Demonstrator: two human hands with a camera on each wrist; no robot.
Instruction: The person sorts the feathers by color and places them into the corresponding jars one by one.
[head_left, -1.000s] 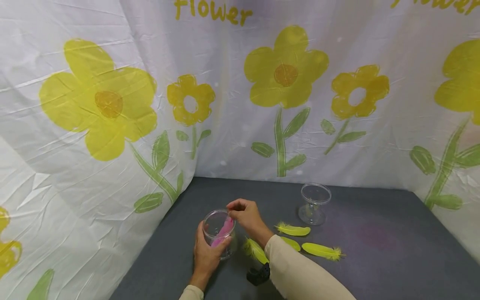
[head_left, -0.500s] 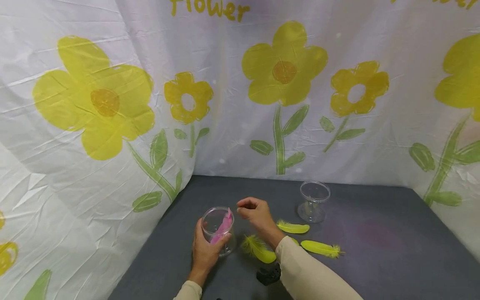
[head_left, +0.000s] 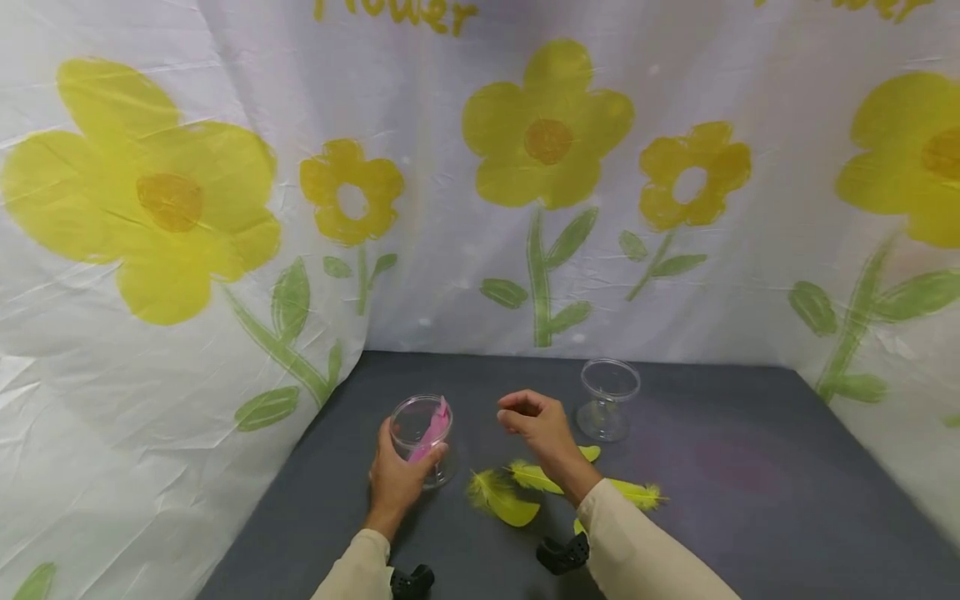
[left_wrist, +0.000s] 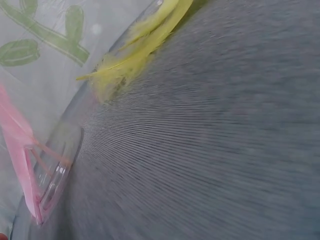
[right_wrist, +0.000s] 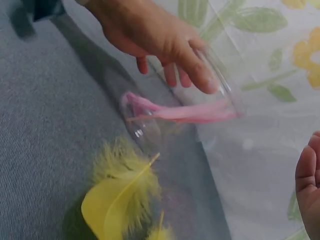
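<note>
Cup (head_left: 406, 432) holds perhaps two pink feathers (head_left: 432, 432).

Beyond the right hand (head_left: 551, 435), a pale cloth backdrop (head_left: 442, 287) printed with yellow flowers (head_left: 510, 117) meets the dark grey surface (head_left: 787, 517).

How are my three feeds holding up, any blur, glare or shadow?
Head: mostly crisp, with bright rims on the held cup and far cup, purplish haze on the table's right side; left wrist: table soft and streaky, small glints beside the pink feather; right wrist: held cup blurred, dark shadow across the table below the left hand.
</note>
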